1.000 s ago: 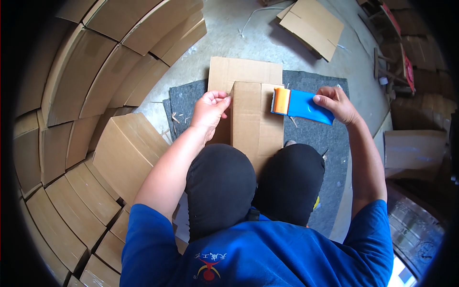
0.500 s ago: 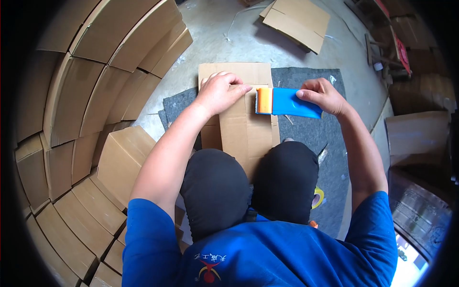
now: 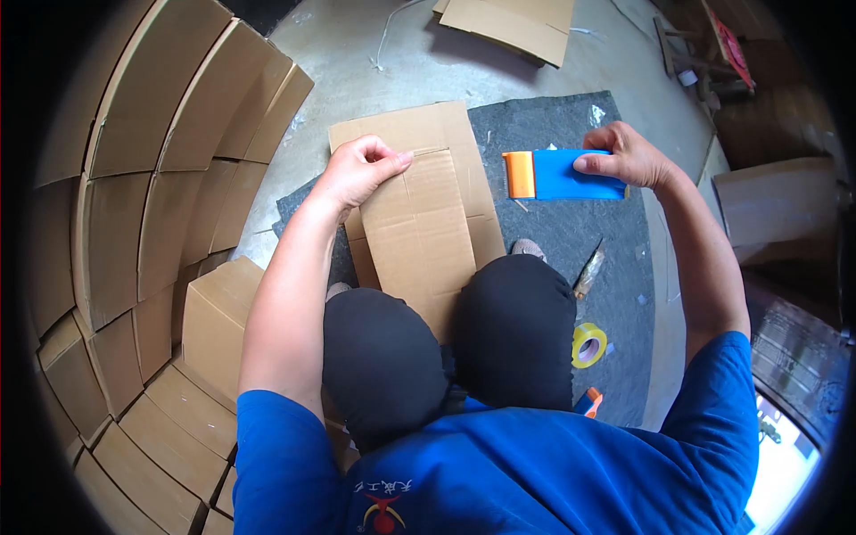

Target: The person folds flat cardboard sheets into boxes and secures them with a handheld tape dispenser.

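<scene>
A folded cardboard box (image 3: 419,232) lies in front of my knees, its near end between them. My left hand (image 3: 361,174) pinches the far left corner of its raised panel, thumb and fingers together. To the right, my right hand (image 3: 624,156) grips a blue tape dispenser (image 3: 575,175) by its far right part, thumb on top. The dispenser's orange end points left, apart from the cardboard and above the dark mat (image 3: 553,125).
Stacked cartons (image 3: 134,214) rise along the left. On the mat at the right lie a yellow tape roll (image 3: 588,346), an orange and blue tool (image 3: 589,402) and a knife-like object (image 3: 589,271). Flat cardboard (image 3: 517,27) rests on the floor ahead.
The dispenser in my right hand has moved right, away from the cardboard. My left hand has shifted left with the panel's corner, and the cardboard is now turned at an angle. The view has shifted.
</scene>
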Motion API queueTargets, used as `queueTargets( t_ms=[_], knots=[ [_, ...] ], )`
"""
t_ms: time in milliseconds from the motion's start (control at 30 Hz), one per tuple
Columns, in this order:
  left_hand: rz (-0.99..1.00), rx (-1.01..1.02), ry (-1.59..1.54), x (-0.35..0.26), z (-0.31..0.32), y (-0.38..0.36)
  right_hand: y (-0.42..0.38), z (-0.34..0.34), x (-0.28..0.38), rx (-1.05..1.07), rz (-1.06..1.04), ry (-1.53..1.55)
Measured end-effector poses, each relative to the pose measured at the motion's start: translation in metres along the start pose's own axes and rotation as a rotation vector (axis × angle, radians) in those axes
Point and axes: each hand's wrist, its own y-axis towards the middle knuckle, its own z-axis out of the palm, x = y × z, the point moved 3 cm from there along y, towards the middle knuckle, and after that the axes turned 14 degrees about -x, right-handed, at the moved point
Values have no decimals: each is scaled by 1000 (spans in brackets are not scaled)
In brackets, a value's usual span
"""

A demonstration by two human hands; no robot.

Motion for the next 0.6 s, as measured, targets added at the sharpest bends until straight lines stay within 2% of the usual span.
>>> queueTargets(
  t_ms=[133,300,433,500,533,600],
  knots=[
    [-14,-34,-14,1,0,-2,15,17,3,16,-28,-117],
    [-28,-57,-44,4,1,-4,24,50,40,16,0,-244],
    [12,-87,-98,6,4,-7,1,58,111,-41,9,-565],
    [44,-90,-126,22,8,-8,-10,85,128,3,-126,-712],
    [16,-196,-338,34,8,-9,-9,103,122,58,-165,-738],
    [-87,-375,-658,51,3,-14,-3,124,105,-9,-103,-678]
  ],
)
